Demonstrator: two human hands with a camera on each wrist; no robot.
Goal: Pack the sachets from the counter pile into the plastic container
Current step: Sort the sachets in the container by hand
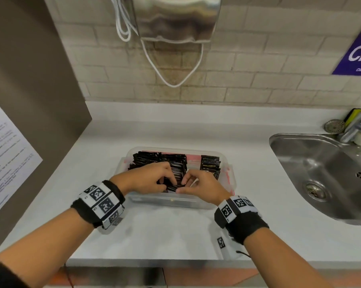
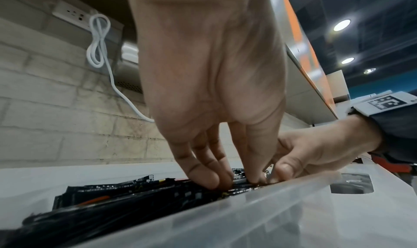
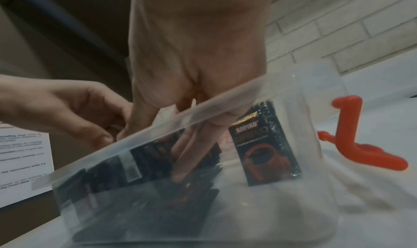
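A clear plastic container (image 1: 171, 201) stands on the white counter, its near wall filling the left wrist view (image 2: 270, 207). Black sachets (image 1: 175, 161) stand packed on edge in its left and middle part. A shorter upright stack (image 1: 210, 163) sits at its right, and the front sachet there reads Kopiko (image 3: 264, 144). Both hands reach into the near side. My left hand (image 1: 152, 179) holds sachet tops (image 2: 135, 189) between thumb and fingers. My right hand (image 1: 196, 183) pushes its fingers (image 3: 192, 153) down among the sachets, thumb on the near side.
A red latch (image 3: 352, 141) hangs on the container's right end. A steel sink (image 1: 320, 173) with a tap (image 1: 356, 125) lies to the right. A brown panel bearing a printed sheet (image 1: 7, 152) rises at the left. A white cable (image 1: 173, 80) loops on the brick wall.
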